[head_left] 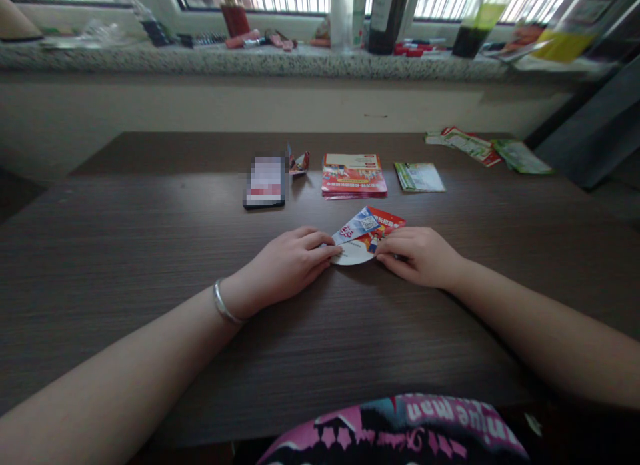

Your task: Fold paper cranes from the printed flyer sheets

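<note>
A partly folded printed paper leaflet (357, 237), red, blue and white with a QR code, lies on the table in front of me. My left hand (305, 257) has its fingers closed on the leaflet's left end, and a silver bangle circles that wrist. At the leaflet's right side, my right hand (420, 255) pinches the edge between thumb and fingers. The lower white part bulges in a curve toward me. Just beyond the leaflet sits a stack of red and cream printed leaflets (354, 176).
A phone (265, 182) lies at the left, beside a small folded paper piece (300, 162). Green-white packets (419, 177) are right of the stack, with more printed papers (470, 145) at the far right. Bottles and clutter line the granite windowsill (300, 64) behind the table (150, 265).
</note>
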The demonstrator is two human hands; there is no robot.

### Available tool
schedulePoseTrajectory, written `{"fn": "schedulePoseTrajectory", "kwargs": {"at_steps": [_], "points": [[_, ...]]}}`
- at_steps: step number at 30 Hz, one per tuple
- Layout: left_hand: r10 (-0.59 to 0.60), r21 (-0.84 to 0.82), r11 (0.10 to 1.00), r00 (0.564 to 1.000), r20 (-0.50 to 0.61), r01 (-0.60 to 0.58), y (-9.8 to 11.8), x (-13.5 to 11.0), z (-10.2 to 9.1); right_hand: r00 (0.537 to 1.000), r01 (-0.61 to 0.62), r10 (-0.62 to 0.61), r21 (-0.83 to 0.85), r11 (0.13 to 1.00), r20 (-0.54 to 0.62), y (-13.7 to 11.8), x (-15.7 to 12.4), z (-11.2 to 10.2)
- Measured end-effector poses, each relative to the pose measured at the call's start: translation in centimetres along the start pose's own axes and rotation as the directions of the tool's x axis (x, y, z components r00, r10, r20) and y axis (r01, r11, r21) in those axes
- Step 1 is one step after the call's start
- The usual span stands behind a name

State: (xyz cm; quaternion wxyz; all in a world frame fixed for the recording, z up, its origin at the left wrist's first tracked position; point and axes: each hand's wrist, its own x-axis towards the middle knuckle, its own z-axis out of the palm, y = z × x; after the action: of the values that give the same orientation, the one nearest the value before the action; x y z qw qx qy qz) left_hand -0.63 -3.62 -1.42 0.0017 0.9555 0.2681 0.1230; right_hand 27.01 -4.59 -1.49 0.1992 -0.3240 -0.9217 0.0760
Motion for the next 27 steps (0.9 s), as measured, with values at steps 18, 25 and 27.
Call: {"fn": "schedulePoseTrajectory", "kwargs": {"at_steps": [18,25,27], "points": [[0.016,0.021,1.000,0.993,0.116,-0.018,0.7,-0.1,-0.2,0.868,-0.496,0.496,0.013,0.868,0.024,0.7,0.8,0.0],[0.042,0.005,0.999,0.997,0.066,-0.042,0.9,0.1,-0.1,0.863,-0.501,0.504,-0.060,0.863,0.045,0.9,0.9,0.0],[0.034,-0.001,0.999,0.997,0.070,-0.034,1.0,0.0,0.0,0.855,-0.510,0.515,-0.081,0.857,0.061,1.2,0.8,-0.1]]}}
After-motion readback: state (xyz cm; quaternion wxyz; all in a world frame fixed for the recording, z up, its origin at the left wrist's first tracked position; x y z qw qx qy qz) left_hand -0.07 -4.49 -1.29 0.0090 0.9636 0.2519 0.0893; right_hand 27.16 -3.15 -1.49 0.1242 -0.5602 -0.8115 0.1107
